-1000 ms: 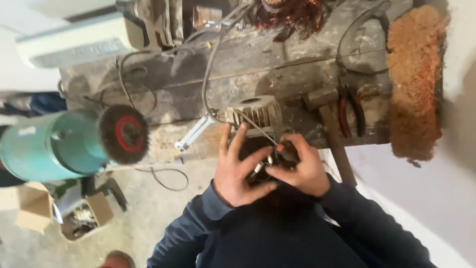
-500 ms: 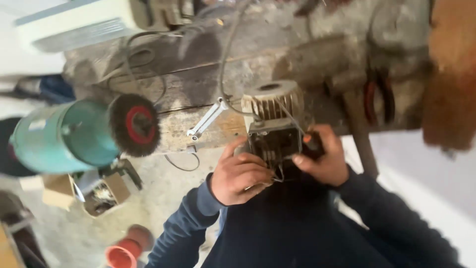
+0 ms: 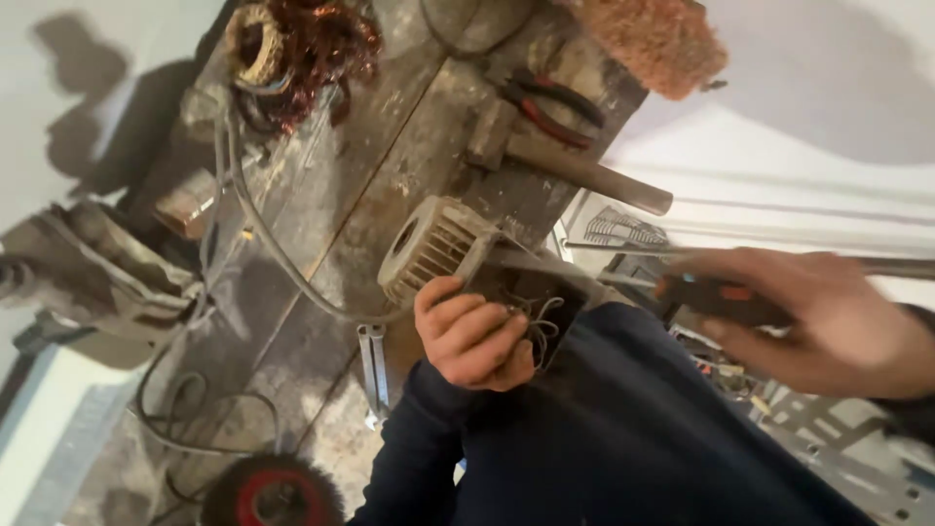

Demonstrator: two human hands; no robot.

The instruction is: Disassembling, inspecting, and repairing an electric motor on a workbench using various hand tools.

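My left hand [image 3: 472,336] grips a small grey electric motor [image 3: 492,278] by its open terminal box, where thin wires show. The motor's ribbed fan cover [image 3: 429,248] points toward the workbench [image 3: 390,146]. My right hand [image 3: 828,317] is out to the right, away from the motor, blurred, closed on a dark tool with an orange patch on its handle [image 3: 726,297]; a long thin metal shaft [image 3: 896,265] extends from it to the right edge. Dark sleeves cover both arms.
On the bench lie a hammer [image 3: 575,166], red-handled pliers [image 3: 550,102], a copper-wound stator [image 3: 292,39], cables [image 3: 263,234] and a wrench [image 3: 373,370]. A wire-wheel with red hub [image 3: 273,492] sits at bottom left. A coarse brown mat [image 3: 653,39] lies at top.
My right hand left the motor and swung out to the right holding a tool. The left hand keeps the motor. The view has rotated and moved closer to the bench.
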